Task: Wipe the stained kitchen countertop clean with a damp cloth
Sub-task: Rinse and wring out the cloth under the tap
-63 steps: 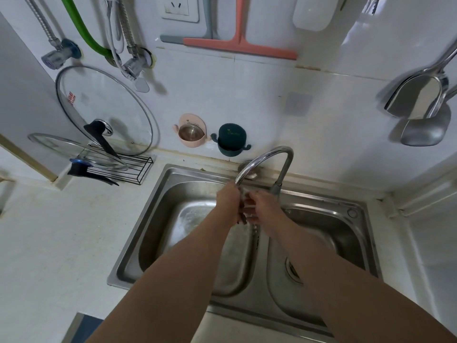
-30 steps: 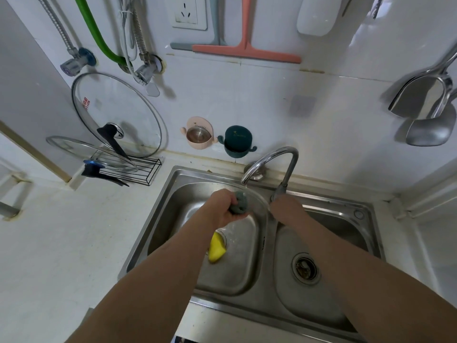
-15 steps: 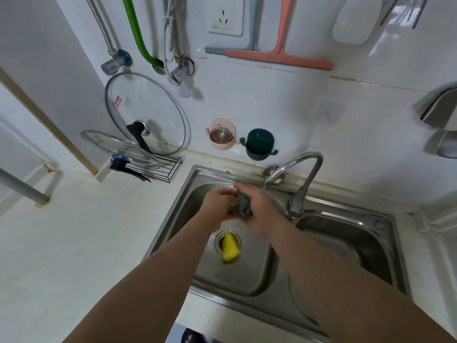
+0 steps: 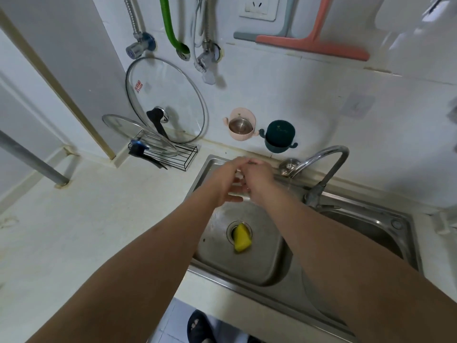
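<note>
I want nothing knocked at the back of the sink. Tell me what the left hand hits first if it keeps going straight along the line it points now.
Probably the back rim of the sink, then the tiled wall below the pink cup holder. The left hand points up and away over the left basin, beside the right hand; depth is unclear.

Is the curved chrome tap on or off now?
On. A thin stream of water falls from the spout of the curved chrome tap toward the steel sink, just right of the hands.
</note>
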The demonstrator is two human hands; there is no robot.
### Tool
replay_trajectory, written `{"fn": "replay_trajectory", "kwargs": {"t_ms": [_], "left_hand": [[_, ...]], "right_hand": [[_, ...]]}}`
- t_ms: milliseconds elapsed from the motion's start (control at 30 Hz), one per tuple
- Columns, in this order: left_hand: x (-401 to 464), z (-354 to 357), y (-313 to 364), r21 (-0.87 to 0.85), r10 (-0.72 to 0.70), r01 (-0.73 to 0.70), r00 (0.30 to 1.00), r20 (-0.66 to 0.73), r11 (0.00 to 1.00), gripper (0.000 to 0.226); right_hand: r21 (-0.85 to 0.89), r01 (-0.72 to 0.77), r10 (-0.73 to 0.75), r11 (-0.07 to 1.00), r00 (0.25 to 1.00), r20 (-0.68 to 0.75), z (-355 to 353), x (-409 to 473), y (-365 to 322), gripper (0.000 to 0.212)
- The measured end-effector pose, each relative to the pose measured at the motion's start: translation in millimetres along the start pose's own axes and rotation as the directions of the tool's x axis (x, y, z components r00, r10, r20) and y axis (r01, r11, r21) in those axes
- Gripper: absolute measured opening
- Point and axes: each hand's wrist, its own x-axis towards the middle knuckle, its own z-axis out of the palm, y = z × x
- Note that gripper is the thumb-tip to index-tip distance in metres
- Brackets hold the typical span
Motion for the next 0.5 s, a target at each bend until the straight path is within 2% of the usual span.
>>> {"fn": "replay_trajectory", "kwargs": {"t_ms": [133,200,233,267,300,333,367,400,433,467,500], "left_hand": [[-6.5,-11.3,12.6,0.090,0.051,-0.051,0.999,0.009,0.995,0.075],[-8.0,-11.4,20.0,0.103,0.053,-0.054,0.999,0.009,0.993,0.089],[-10.2,-12.0,22.2,0.125,0.052,-0.053,0.999,0.016,0.991,0.091],[-12.4,-7.6,25.2,0.168,0.051,-0.053,0.999,0.017,0.984,0.088],[-13.1,-3.4,27.8,0.203,0.052,-0.053,0.999,0.013,0.978,0.081],[-14.4,0.9,29.6,0.208,0.064,-0.064,0.998,0.008,0.976,0.071],[-14.4,5.9,30.6,0.183,0.083,-0.081,0.997,-0.002,0.980,0.063],[-14.2,9.0,30.7,0.158,0.099,-0.096,0.995,-0.008,0.983,0.061],[-11.6,10.4,30.4,0.160,0.118,-0.114,0.993,-0.014,0.980,0.063],[-10.9,10.6,31.0,0.154,0.135,-0.129,0.990,-0.029,0.980,0.064],[-7.6,7.8,29.6,0.139,0.162,-0.152,0.985,-0.061,0.979,0.061]], "right_hand": [[-0.203,0.093,-0.111,0.975,0.991,-0.078,16.7,-0.8,-8.3,0.032],[-0.215,0.094,-0.104,0.972,0.994,-0.035,25.0,-1.4,-10.8,0.046],[-0.363,0.049,-0.046,0.931,0.999,0.018,37.6,-8.4,-14.0,0.051],[-0.696,-0.012,0.020,0.718,1.000,0.004,55.4,-15.3,-17.0,0.059],[-0.911,-0.143,0.093,0.386,0.989,-0.116,74.5,-31.3,-25.3,0.067],[-0.939,-0.244,0.230,0.242,0.955,-0.188,87.2,-48.9,-35.7,0.071],[-0.961,-0.258,0.206,0.099,0.950,-0.234,89.0,-57.4,-37.7,0.071],[-0.979,-0.202,0.085,0.028,0.976,-0.199,93.5,-56.9,-35.9,0.071],[-0.978,-0.157,0.003,-0.136,0.987,-0.159,90.9,-58.7,-37.5,0.067],[-0.988,-0.140,-0.177,-0.071,0.976,-0.125,89.4,-47.6,-33.3,0.059],[-0.982,-0.187,-0.272,0.029,0.944,-0.188,93.3,-47.7,-29.9,0.049]]}}
